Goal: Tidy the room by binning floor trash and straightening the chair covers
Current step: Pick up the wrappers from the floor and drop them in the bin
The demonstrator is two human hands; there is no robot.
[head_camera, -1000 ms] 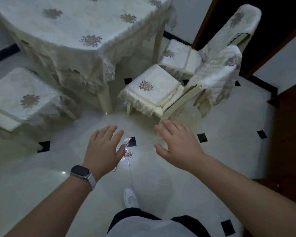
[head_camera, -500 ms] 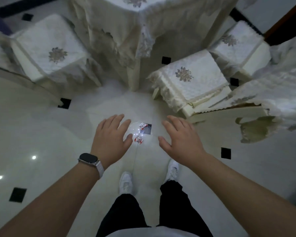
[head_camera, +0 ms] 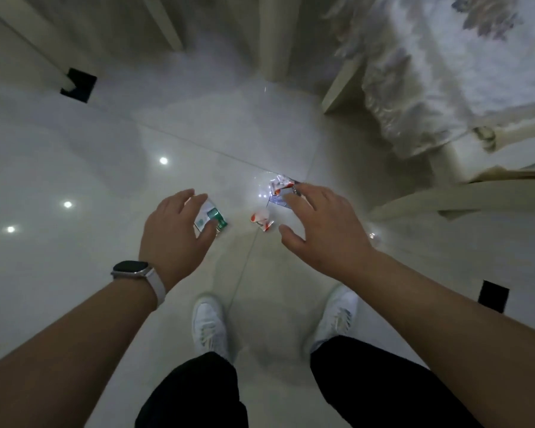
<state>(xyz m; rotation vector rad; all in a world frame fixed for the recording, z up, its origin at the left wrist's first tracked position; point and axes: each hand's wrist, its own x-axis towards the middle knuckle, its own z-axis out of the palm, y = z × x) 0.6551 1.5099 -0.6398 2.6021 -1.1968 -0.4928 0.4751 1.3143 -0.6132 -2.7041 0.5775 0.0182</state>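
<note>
Three bits of trash lie on the glossy white floor. A green and white packet (head_camera: 213, 218) sits partly under the fingers of my left hand (head_camera: 175, 231), which hovers over it spread and holds nothing. A red and white crumpled wrapper (head_camera: 261, 219) lies between my hands. Another crumpled wrapper (head_camera: 279, 183) lies just beyond the fingertips of my right hand (head_camera: 323, 225), which is spread flat above the floor. A chair seat with a white lace cover (head_camera: 451, 75) fills the upper right.
A table leg (head_camera: 280, 38) stands straight ahead and another chair's leg (head_camera: 28, 41) runs along the upper left. A pale chair frame (head_camera: 464, 196) juts in at the right. My white shoes (head_camera: 209, 324) stand below the trash. Black inset tiles (head_camera: 78, 84) dot the floor.
I have bent much lower, so the floor and trash look far larger. Both hands have dropped toward the trash, and the green packet has come into view by my left hand.
</note>
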